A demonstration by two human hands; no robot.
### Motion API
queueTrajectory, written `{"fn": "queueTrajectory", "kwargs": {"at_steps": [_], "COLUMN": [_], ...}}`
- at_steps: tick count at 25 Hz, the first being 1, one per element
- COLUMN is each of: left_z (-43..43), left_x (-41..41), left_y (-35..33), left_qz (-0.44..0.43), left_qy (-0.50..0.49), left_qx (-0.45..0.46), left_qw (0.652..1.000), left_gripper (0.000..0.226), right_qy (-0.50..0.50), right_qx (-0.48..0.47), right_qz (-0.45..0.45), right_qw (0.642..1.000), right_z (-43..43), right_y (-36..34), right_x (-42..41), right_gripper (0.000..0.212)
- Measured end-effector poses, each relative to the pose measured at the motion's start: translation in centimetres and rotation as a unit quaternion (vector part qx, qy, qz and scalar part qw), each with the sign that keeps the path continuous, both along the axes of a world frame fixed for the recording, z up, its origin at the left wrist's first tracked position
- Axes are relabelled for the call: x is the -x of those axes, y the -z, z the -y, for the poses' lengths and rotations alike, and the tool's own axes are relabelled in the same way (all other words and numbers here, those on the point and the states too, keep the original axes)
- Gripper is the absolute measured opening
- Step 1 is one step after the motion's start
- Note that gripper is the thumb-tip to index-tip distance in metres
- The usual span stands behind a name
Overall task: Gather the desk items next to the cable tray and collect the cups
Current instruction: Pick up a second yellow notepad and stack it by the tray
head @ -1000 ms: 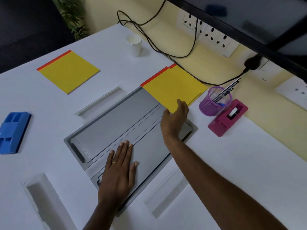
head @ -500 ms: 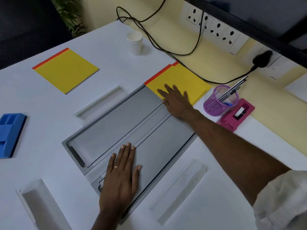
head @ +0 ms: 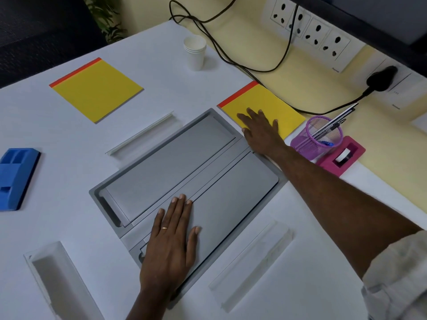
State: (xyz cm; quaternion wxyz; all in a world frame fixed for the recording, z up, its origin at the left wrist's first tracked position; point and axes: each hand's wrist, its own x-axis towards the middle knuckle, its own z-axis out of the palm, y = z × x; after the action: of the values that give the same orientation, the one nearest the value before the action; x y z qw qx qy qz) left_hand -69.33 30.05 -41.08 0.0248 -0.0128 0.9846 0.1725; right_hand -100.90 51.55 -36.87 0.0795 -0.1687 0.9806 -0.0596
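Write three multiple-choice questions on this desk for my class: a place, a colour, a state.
1. The right hand rests on: A a keyboard; B the yellow pad beside the pen cup; C a plate.
2. The tape dispenser is: A green; B black; C pink.
3. The left hand is: A flat on the cable tray; B a fist; C gripping a mug.
Key: B, fingers spread on that pad; C, its body is pink; A, fingers straight on the tray.

Soft even light, wide-angle edge warp
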Motion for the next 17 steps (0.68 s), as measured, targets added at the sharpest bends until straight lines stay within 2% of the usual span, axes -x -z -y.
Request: {"fn": "queueTrajectory", "kwargs": {"at_steps": [11,14,17], "left_z": [-0.1,0.0,0.1], "left_x": [0.0,-0.1,-0.1], "left_y": [0.1,0.4,0.8], "left_qz": [-0.006,-0.016,-0.022], "left_qy": [0.003,0.004,0.007], "left_qx": [0.008,0.004,0.011], "left_qw": [1.000,1.000,1.000], "left_gripper": [0.062,0.061,0.061], "right_qy": [-0.001,0.012,-0.028], "right_qx": [0.034,0.059,0.086], "right_qz": [-0.020,-0.038,-0.027], "right_qw": [0.999,0.997,0.996], "right_z": [-0.6,-0.1,0.9], "right_y": [1.2,0.0,-2.4], "right_x": [0.3,-1.6,-6.1], "right_gripper": [0.049,0.049,0.050]}}
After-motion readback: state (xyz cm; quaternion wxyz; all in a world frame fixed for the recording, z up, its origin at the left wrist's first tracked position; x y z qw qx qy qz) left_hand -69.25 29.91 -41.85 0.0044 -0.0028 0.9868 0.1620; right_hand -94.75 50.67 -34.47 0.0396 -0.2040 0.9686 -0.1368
